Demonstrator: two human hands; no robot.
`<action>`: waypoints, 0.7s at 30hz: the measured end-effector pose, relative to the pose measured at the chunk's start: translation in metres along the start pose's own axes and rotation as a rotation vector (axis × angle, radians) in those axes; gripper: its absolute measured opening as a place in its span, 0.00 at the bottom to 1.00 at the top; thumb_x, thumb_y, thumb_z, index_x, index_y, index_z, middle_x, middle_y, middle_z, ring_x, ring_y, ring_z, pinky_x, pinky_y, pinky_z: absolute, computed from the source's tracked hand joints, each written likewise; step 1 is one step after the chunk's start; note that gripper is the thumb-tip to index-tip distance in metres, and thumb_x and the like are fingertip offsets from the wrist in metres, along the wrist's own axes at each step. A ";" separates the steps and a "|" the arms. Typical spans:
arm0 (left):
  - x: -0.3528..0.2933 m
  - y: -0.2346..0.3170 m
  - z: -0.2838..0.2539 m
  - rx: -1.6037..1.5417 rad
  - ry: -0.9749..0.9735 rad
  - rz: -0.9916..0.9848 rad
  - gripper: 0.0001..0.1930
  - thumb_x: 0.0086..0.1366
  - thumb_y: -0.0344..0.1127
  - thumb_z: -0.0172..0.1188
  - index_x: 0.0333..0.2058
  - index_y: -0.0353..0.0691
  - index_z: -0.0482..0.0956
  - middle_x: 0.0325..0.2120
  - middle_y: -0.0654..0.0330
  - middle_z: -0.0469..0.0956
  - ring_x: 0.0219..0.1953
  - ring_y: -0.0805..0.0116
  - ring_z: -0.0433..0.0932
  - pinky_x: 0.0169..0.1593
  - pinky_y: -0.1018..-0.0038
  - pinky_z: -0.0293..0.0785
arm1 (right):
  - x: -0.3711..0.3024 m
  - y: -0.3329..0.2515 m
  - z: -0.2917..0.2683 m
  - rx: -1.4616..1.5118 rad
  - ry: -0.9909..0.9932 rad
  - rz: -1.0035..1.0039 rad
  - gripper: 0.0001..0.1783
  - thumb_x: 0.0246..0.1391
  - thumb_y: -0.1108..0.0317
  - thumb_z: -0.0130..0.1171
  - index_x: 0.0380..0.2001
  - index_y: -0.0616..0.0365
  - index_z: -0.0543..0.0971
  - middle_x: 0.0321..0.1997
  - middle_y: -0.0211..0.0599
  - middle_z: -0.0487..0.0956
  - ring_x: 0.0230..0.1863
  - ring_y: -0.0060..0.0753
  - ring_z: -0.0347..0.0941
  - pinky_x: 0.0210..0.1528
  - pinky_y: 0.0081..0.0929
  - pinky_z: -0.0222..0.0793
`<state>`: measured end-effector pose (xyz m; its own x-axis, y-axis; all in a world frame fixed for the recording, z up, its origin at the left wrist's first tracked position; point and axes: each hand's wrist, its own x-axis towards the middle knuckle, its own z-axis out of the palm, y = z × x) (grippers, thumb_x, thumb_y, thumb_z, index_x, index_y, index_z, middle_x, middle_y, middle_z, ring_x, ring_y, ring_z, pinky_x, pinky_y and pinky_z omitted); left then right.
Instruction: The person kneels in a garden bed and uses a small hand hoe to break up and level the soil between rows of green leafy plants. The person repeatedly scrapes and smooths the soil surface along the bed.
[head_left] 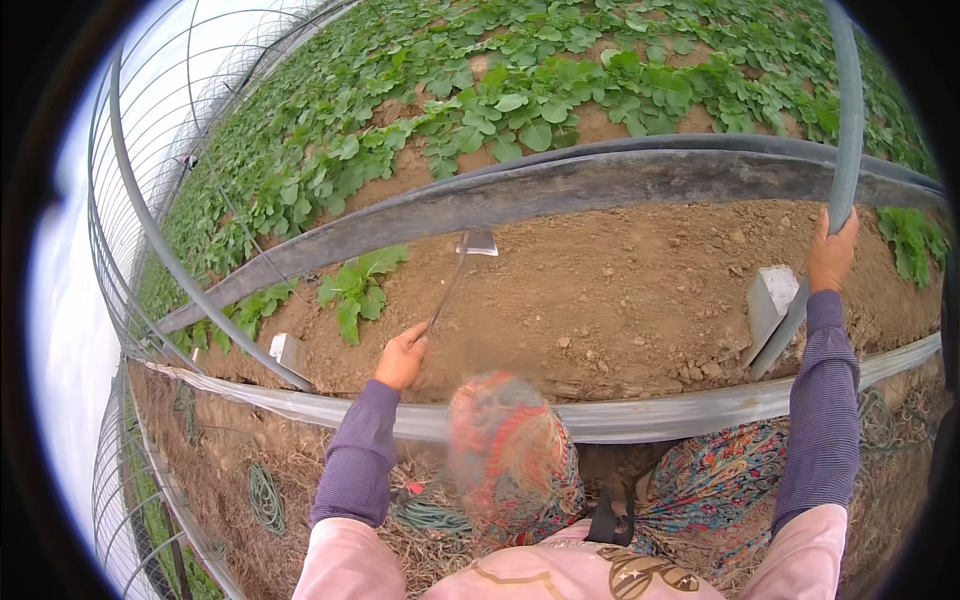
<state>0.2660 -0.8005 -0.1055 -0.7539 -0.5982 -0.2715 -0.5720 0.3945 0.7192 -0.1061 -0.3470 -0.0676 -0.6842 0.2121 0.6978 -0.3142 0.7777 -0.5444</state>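
My left hand (402, 358) is closed round the end of a hand hoe (450, 290) with a thin, slightly curved handle. The hoe's flat, pale blade (480, 243) is at the soil, close to the black plastic strip (600, 187) stretched across the bed. On the right, my right hand (832, 252) is wrapped round a grey metal pole (848, 110), part of the greenhouse frame. Beside the pole's lower part stands a white block (772, 298). Left of the hoe grows a leafy green plant (358, 290) in the brown soil (620, 290).
Rows of leafy crop plants (540, 100) fill the ground beyond the strip. A rolled clear plastic film (660, 415) runs along the bed's near edge, against my legs. Another hoop pole (170, 250) and white block (287, 352) stand left. Coiled green rope (265, 497) lies on dry straw.
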 end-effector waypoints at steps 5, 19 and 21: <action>-0.006 -0.003 0.009 -0.118 -0.046 -0.222 0.18 0.53 0.32 0.46 0.44 0.38 0.66 0.11 0.68 0.65 0.11 0.81 0.59 0.15 0.82 0.57 | -0.001 -0.005 0.000 -0.002 0.020 0.015 0.28 0.45 0.51 0.47 0.46 0.58 0.59 0.41 0.49 0.68 0.39 0.50 0.66 0.38 0.37 0.62; 0.044 0.042 0.032 -0.244 -0.052 -0.100 0.19 0.54 0.35 0.46 0.46 0.40 0.63 0.11 0.67 0.63 0.09 0.78 0.59 0.11 0.79 0.59 | -0.001 -0.008 -0.005 -0.023 -0.027 0.053 0.27 0.46 0.52 0.46 0.46 0.56 0.59 0.40 0.47 0.68 0.37 0.49 0.67 0.36 0.37 0.62; 0.057 0.003 0.029 -0.130 -0.004 0.056 0.19 0.54 0.35 0.46 0.46 0.40 0.64 0.13 0.67 0.65 0.10 0.78 0.60 0.12 0.79 0.58 | -0.008 -0.016 -0.002 -0.006 -0.044 0.064 0.27 0.45 0.52 0.46 0.46 0.55 0.58 0.40 0.47 0.68 0.37 0.49 0.67 0.36 0.37 0.62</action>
<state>0.2123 -0.8130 -0.1378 -0.7848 -0.5749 -0.2314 -0.4829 0.3333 0.8098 -0.0946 -0.3599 -0.0636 -0.7310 0.2358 0.6403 -0.2645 0.7671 -0.5844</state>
